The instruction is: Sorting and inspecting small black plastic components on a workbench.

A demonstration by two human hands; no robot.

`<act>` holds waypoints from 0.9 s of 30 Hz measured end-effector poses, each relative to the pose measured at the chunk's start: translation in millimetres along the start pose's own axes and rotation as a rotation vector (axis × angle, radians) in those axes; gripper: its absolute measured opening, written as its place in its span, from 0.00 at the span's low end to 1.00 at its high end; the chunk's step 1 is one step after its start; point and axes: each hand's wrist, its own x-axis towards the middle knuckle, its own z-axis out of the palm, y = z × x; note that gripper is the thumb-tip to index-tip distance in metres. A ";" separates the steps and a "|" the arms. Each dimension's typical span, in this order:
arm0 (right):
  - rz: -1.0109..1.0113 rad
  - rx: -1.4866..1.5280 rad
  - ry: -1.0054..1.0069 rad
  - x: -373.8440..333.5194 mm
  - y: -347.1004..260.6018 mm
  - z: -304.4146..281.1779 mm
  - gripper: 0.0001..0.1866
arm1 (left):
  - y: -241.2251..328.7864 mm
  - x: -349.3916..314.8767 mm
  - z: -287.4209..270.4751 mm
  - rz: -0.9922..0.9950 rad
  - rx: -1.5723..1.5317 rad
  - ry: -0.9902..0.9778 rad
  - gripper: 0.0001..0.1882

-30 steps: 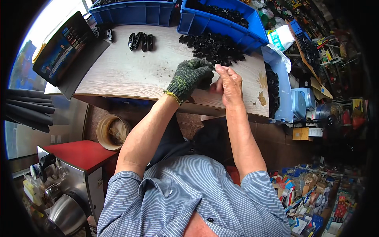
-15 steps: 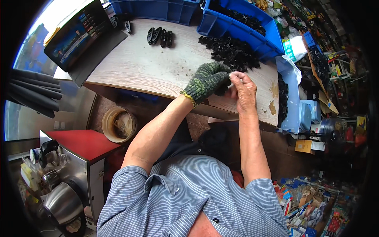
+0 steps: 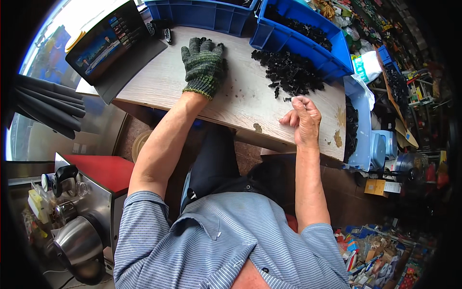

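Observation:
My left hand (image 3: 203, 70), in a dark green knit glove, lies over the far left part of the table with its fingers stretched forward and somewhat apart. Beneath it are black oval plastic parts (image 3: 206, 39), mostly covered by the glove. Bare, my right hand (image 3: 308, 121) hovers by the near edge of a pile of small black plastic pieces (image 3: 293, 72). Its thumb and forefinger are pressed together. Right at their tips is a small black piece (image 3: 287, 99); whether they grip it, I cannot tell.
Two blue bins (image 3: 202, 18) (image 3: 301, 41) line the table's (image 3: 240, 108) far side. A tablet (image 3: 103, 50) stands at the left, near a few black parts (image 3: 167, 36). Beyond the right edge sits a light blue bin (image 3: 361, 130) of black pieces.
My left hand has moved left and away from me, from beside my right hand to over the black oval parts. The right hand stays near the pile. The view has shifted slightly.

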 end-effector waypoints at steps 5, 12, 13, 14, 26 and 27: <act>-0.006 0.007 0.004 0.3 -0.6 2.1 0.10 | 11.7 -10.3 -3.5 0.174 -0.010 0.015 0.22; -0.013 0.014 0.018 -0.7 -1.6 3.8 0.11 | 28.9 -12.4 -23.4 0.221 -0.204 -0.300 0.20; -0.014 0.025 0.017 -1.0 -1.2 3.1 0.11 | 28.6 -9.5 -19.9 0.279 -0.179 -0.175 0.20; -0.015 0.026 0.014 -1.0 -1.1 3.3 0.11 | 26.5 -6.1 -16.7 0.333 -0.149 -0.049 0.20; -0.010 0.060 0.074 -3.2 -4.5 8.4 0.10 | 30.3 -2.0 -24.0 0.453 -0.387 -0.292 0.12; -0.009 0.059 0.072 -3.0 -3.9 8.1 0.10 | 32.6 -4.3 -20.5 0.493 -0.364 -0.198 0.12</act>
